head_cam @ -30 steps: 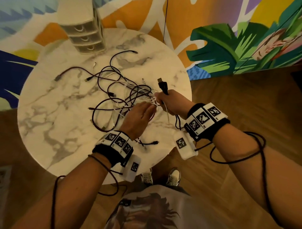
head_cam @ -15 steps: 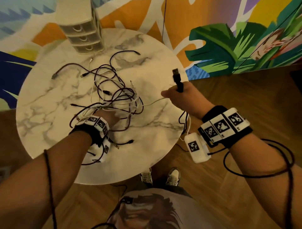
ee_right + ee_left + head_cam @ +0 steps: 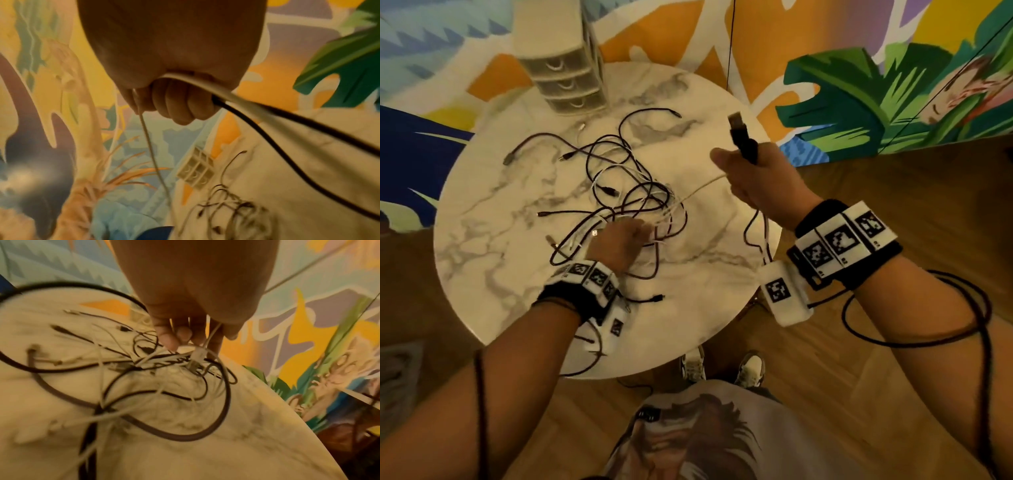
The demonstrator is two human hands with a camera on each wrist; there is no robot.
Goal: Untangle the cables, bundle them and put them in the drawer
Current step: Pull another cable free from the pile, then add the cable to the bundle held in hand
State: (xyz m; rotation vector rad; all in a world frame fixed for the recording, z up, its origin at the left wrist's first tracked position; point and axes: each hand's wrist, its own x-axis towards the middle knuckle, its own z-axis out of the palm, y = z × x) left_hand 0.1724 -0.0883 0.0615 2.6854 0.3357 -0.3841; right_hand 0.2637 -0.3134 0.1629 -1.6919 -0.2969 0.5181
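Black cable with USB plug (image 3: 743, 140) sticks up out of right hand (image 3: 760, 181) fist, plug tip up and away, long axis near vertical. Same fist grips thin white cable (image 3: 702, 188), taut, running down-left into tangled black and white cables (image 3: 626, 205) on round marble table (image 3: 493, 219). Left hand (image 3: 619, 243) fingertips (image 3: 170, 340) pinch white strands there. 3-drawer beige organizer (image 3: 565, 75) at far edge.

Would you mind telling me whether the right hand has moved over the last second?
Yes. The right hand, gripping a black cable, has moved right, from over the tangle to the right rim of the table, drawing a white cable taut.
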